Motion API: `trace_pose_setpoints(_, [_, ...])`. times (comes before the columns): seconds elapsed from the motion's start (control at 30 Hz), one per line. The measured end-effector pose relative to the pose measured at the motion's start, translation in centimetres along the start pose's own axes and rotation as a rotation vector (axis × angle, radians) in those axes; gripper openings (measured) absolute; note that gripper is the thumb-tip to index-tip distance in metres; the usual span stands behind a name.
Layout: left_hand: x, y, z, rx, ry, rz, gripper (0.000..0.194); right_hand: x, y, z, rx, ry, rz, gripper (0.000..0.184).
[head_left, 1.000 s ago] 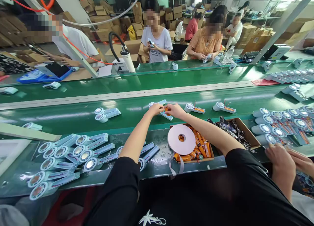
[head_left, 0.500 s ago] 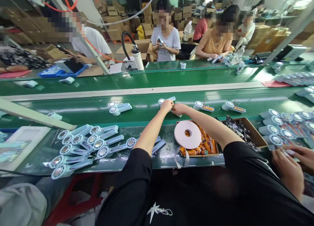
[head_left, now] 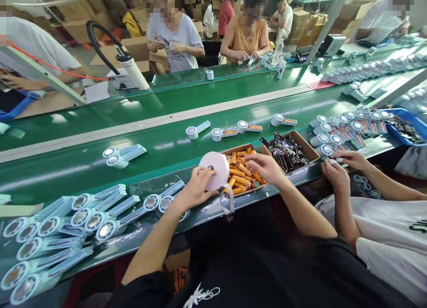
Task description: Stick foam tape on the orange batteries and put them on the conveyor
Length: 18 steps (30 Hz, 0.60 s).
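Observation:
My left hand (head_left: 198, 187) grips the lower left edge of a white roll of tape (head_left: 216, 163), fingers on its face near the core and thumb below. A loose strip of tape (head_left: 230, 201) hangs from it. The roll leans over the left side of a cardboard box (head_left: 255, 190) full of orange cylindrical batteries (head_left: 239, 172). Over the right side of this box, my right hand (head_left: 265, 168) reaches in with fingers apart and slightly bent, nothing visible in them. Nearby on the belt sit light-blue fan housings (head_left: 216, 134), some with an orange battery in the handle.
Several fan housings (head_left: 106, 230) lie at left. A box of black circuit boards (head_left: 288, 150) stands right of the batteries. A co-worker's hands (head_left: 338, 170) work at right, near rows of housings (head_left: 323, 139) and a blue tray (head_left: 413, 121). Other people sit across the green belt (head_left: 160, 143).
Both hands have left the housing on the belt and come back toward me, the left to the tape roll, the right over the batteries. The view has swung right.

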<state>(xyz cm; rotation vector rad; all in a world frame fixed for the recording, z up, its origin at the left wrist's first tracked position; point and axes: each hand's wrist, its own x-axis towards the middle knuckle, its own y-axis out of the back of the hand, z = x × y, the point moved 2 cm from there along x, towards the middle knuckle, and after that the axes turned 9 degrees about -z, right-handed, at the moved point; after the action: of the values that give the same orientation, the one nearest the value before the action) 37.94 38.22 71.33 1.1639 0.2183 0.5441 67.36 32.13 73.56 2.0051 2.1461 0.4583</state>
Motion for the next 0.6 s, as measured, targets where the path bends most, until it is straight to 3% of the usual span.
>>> trace_pose_setpoints(0.1, [-0.7, -0.2, 1.7, -0.043, 0.029, 0.222, 0.062, -4.9, -4.8, -0.2, 0.282, -0.119, -0.153, 0.052])
trace_pose_setpoints(0.2, [-1.9, -0.4, 3.1, -0.05, -0.014, 0.477, 0.064, -6.8, -8.6, -1.5, 0.228, -0.075, -0.43, 0.037])
trace_pose_setpoints(0.27, [-3.0, -0.5, 2.9, -0.022, -0.025, 0.58, 0.072, -7.1, -9.5, -2.7, 0.079, 0.053, -0.615, 0.043])
trace_pose_setpoints(0.37, [-4.7, -0.9, 1.6, 0.085, 0.028, 0.588, 0.081, -6.9, -9.1, -3.5, -0.194, 0.162, -0.868, 0.039])
trace_pose_setpoints(0.43, [-5.8, -1.3, 0.9, 0.12, 0.105, 0.577, 0.076, -6.1, -8.2, -3.2, -0.357, 0.154, -0.836, 0.031])
trace_pose_setpoints(0.53, [-7.4, -2.0, 1.2, 0.09, 0.246, 0.608, 0.071, -4.1, -7.5, -2.2, -0.576, 0.178, -0.545, 0.044])
trace_pose_setpoints(0.6, [-7.8, -2.7, 1.8, 0.045, 0.313, 0.603, 0.072, -3.0, -7.7, -1.0, -0.701, 0.226, -0.449, 0.041])
